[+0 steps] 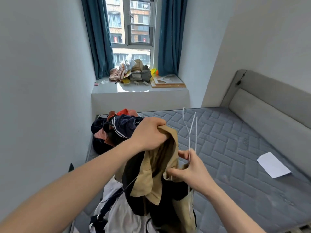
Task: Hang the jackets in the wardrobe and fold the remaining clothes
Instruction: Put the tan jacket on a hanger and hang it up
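Two hands up in front of me, both busy with one jacket (161,167). It is tan with a dark lining and hangs over the near edge of the mattress (235,140), not yet on the hanger (191,132).

My left hand (149,133) is clenched around a bunch of tan cloth at the jacket's top and holds it raised. My right hand (191,170) pinches the white wire hanger between its fingers; the thumb and forefinger also touch a fold of tan cloth just beside it. The hanger stands upright, hook at the top, its lower part running down behind the hand and along the jacket.

Below the jacket, white clothes (117,212) with a dark strap lie on the mattress edge. Beyond my left hand sits a pile (114,130) of dark, orange and pink garments at the mattress's left side, against the wall.

Mattress is grey, quilted, bare. A white sheet of paper (273,164) lies on it to the right, well apart from the clothes. Grey headboard (269,105) at right. Window (134,31) ahead with blue curtains (99,36); boxes and bags clutter the sill (134,89).
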`<state>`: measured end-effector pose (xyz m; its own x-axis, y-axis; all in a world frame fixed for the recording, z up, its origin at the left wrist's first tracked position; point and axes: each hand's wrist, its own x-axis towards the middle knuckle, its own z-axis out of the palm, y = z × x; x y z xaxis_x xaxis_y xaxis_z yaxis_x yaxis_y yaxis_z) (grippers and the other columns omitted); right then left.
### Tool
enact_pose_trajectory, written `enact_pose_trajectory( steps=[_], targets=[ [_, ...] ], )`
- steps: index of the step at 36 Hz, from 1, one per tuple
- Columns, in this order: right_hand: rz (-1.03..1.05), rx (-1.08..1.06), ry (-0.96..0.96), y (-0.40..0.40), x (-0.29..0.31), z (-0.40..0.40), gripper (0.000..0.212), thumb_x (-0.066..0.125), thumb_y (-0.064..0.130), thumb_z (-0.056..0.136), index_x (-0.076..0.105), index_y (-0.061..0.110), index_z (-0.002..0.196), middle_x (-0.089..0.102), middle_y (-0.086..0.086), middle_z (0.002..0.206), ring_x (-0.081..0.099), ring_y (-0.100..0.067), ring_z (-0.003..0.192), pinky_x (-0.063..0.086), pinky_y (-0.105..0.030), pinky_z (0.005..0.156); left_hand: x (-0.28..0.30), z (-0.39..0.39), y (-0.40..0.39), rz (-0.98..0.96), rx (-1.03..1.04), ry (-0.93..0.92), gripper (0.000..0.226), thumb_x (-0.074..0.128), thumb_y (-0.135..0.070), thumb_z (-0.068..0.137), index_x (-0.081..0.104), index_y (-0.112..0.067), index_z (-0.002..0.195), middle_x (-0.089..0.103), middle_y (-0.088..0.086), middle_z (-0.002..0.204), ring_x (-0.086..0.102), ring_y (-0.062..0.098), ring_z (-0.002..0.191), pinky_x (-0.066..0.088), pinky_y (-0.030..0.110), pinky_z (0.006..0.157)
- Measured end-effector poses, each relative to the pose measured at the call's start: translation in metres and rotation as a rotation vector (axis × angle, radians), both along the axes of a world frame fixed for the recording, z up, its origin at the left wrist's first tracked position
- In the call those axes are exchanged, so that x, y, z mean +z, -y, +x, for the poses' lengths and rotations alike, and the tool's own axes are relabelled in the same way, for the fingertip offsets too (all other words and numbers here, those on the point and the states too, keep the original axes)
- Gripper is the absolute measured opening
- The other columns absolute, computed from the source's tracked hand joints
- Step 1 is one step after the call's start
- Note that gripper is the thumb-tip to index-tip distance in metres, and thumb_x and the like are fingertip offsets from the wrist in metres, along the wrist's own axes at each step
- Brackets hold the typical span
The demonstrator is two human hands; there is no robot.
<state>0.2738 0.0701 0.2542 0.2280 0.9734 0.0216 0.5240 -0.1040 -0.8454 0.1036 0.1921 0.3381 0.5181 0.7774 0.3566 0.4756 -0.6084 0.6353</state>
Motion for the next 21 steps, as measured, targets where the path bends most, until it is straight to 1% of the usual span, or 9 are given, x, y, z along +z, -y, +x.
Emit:
enact_pose_trajectory(
  steps=[3, 7, 9, 11, 12, 14, 17, 19, 21],
  targets=[
    [0.016, 0.0, -0.041, -0.004, 0.007, -0.006, 0.071, 0.094, 0.052, 0.052, 0.042, 0.019, 0.088, 0.07, 0.019, 0.1, 0.063, 0.009, 0.1, 0.049, -0.025, 0.08, 0.002, 0.006, -0.003, 0.01, 0.04, 0.017, 0.029, 0.068, -0.019, 0.076, 0.047, -0.006, 0.061, 0.05, 0.011, 0.06, 0.051, 0.03, 0.063, 0.05, 0.048, 0.062],
    [0.032, 0.007, 0.045, -0.005, 0.012, -0.004, 0.076, 0.092, 0.06, 0.049, 0.036, 0.021, 0.083, 0.064, 0.007, 0.087, 0.06, -0.008, 0.085, 0.05, -0.033, 0.073, -0.005, 0.008, -0.006, 0.031, 0.088, 0.026, 0.029, 0.068, -0.022, 0.074, 0.046, -0.011, 0.058, 0.049, 0.003, 0.054, 0.048, 0.023, 0.057, 0.046, 0.042, 0.057],
    [0.086, -0.026, 0.101, -0.008, 0.01, -0.003, 0.058, 0.086, 0.039, 0.06, 0.033, 0.021, 0.077, 0.052, 0.009, 0.07, 0.045, -0.015, 0.066, 0.041, -0.031, 0.061, -0.01, 0.008, -0.007, 0.049, 0.098, 0.039, 0.034, 0.069, -0.024, 0.072, 0.04, -0.015, 0.057, 0.042, -0.002, 0.051, 0.039, 0.018, 0.054, 0.04, 0.037, 0.054],
    [0.165, -0.127, 0.11, -0.014, 0.01, 0.003, 0.039, 0.067, 0.01, 0.07, 0.029, 0.022, 0.069, 0.042, 0.014, 0.055, 0.03, -0.01, 0.056, 0.03, -0.023, 0.051, -0.015, 0.006, -0.009, 0.07, 0.08, 0.035, 0.035, 0.07, -0.026, 0.073, 0.039, -0.018, 0.057, 0.041, -0.004, 0.051, 0.035, 0.013, 0.052, 0.036, 0.036, 0.053],
    [0.187, -0.19, 0.074, -0.017, 0.012, 0.009, 0.037, 0.058, 0.002, 0.072, 0.027, 0.022, 0.067, 0.038, 0.015, 0.052, 0.026, -0.009, 0.055, 0.029, -0.023, 0.049, -0.018, 0.002, -0.011, 0.083, 0.069, 0.018, 0.036, 0.069, -0.028, 0.074, 0.039, -0.018, 0.058, 0.041, -0.004, 0.051, 0.034, 0.013, 0.052, 0.037, 0.036, 0.053],
    [0.206, -0.283, -0.019, -0.02, 0.019, 0.023, 0.035, 0.049, -0.003, 0.073, 0.027, 0.022, 0.065, 0.032, 0.015, 0.05, 0.024, -0.008, 0.055, 0.028, -0.022, 0.049, -0.025, -0.011, -0.017, 0.1, 0.05, -0.069, 0.042, 0.071, -0.042, 0.074, 0.04, -0.018, 0.06, 0.043, -0.004, 0.053, 0.038, 0.012, 0.052, 0.039, 0.036, 0.054],
    [0.214, -0.291, -0.087, -0.023, 0.03, 0.038, 0.03, 0.043, -0.002, 0.071, 0.029, 0.024, 0.064, 0.032, 0.016, 0.051, 0.026, -0.005, 0.053, 0.025, -0.024, 0.05, -0.045, -0.035, -0.024, 0.024, -0.043, -0.319, 0.052, 0.073, -0.072, 0.069, 0.052, -0.024, 0.064, 0.056, -0.008, 0.061, 0.053, 0.007, 0.059, 0.047, 0.034, 0.063],
    [0.211, -0.248, -0.083, -0.025, 0.037, 0.041, 0.031, 0.042, -0.003, 0.071, 0.028, 0.024, 0.066, 0.03, 0.016, 0.053, 0.026, -0.005, 0.054, 0.024, -0.027, 0.053, -0.069, -0.048, -0.023, -0.098, -0.175, -0.438, 0.043, 0.076, -0.067, 0.071, 0.063, -0.027, 0.079, 0.066, -0.009, 0.076, 0.061, 0.008, 0.074, 0.053, 0.035, 0.075],
    [0.205, -0.175, -0.071, -0.025, 0.042, 0.038, 0.027, 0.04, 0.001, 0.067, 0.027, 0.025, 0.065, 0.028, 0.015, 0.054, 0.024, -0.006, 0.053, 0.022, -0.022, 0.05, -0.095, -0.056, -0.02, -0.206, -0.255, -0.522, 0.038, 0.08, -0.058, 0.075, 0.067, -0.028, 0.096, 0.069, -0.009, 0.094, 0.063, 0.012, 0.089, 0.052, 0.033, 0.085]
  ],
)
